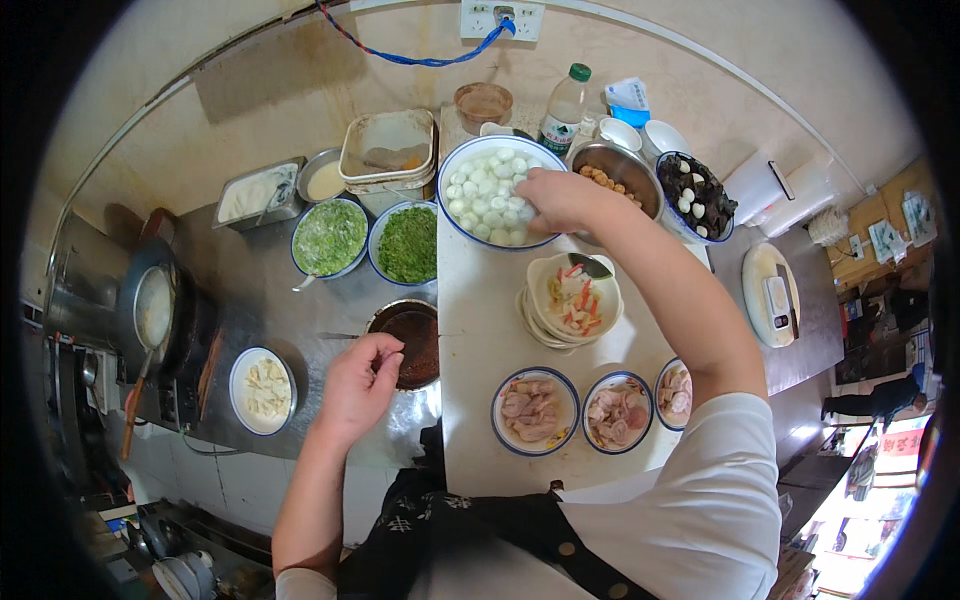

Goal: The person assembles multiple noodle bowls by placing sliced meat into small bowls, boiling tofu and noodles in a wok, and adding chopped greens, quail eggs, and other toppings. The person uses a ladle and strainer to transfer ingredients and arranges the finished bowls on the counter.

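My right hand (556, 200) reaches over the rim of a large white bowl with a blue edge (459, 158). Its fingers curl down among small peeled eggs (490, 205) lying in water, and the fingertips are hidden. Beside a pot of dark red-brown sauce (408, 330), my left hand (362, 388) hovers with fingers curled and thumb close to the forefinger; nothing shows in it. Below the egg bowl sits a stack of cream bowls (535, 318), the top one filled with pale and red-orange pieces (577, 300) and a dark spoon (592, 266).
Bowls of raw meat (535, 412) line the counter's near side. Left are two bowls of green filling (331, 237), a bowl of pale pieces (265, 390) and a wok (150, 310). A metal bowl of brown balls (648, 188), a bottle (564, 112) and a scale (777, 300) are right.
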The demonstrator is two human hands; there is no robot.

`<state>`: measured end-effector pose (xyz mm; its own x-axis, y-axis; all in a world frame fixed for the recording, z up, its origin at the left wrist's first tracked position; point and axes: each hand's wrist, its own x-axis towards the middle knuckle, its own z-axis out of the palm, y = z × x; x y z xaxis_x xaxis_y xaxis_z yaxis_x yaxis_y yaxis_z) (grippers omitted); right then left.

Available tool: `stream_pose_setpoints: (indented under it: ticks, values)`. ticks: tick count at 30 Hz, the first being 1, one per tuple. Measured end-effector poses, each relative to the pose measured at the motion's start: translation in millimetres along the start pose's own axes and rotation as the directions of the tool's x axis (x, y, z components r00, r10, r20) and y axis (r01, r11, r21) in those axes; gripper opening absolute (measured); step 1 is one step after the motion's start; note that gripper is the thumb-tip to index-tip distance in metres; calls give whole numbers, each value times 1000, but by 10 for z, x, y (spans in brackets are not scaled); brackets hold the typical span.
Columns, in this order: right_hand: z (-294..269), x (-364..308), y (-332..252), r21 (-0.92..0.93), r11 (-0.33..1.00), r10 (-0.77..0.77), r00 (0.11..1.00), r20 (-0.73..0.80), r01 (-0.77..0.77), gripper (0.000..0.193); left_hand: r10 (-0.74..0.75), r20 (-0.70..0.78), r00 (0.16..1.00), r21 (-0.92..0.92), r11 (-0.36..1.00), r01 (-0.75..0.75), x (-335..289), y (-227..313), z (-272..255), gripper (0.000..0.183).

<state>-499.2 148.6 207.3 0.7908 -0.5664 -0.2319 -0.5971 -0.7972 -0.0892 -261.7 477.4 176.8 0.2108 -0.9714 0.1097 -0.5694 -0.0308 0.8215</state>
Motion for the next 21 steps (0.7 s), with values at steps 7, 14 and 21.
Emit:
stream_pose_setpoints:
  ticks: [7,14,21]
  values:
    - [-17,-26,-29,-14,998,-58,998,-11,57,49,24,-33,999,-18,1000,-25,-112,-118,53,11]
    - [-41,-39,-86,-53,998,-34,999,7,34,43,-17,-2,1000,-33,999,17,-193,-146,72,11]
    - [87,-50,1,-90,988,-141,974,-175,127,39,-39,-4,999,-56,998,39,-262,-165,120,12]
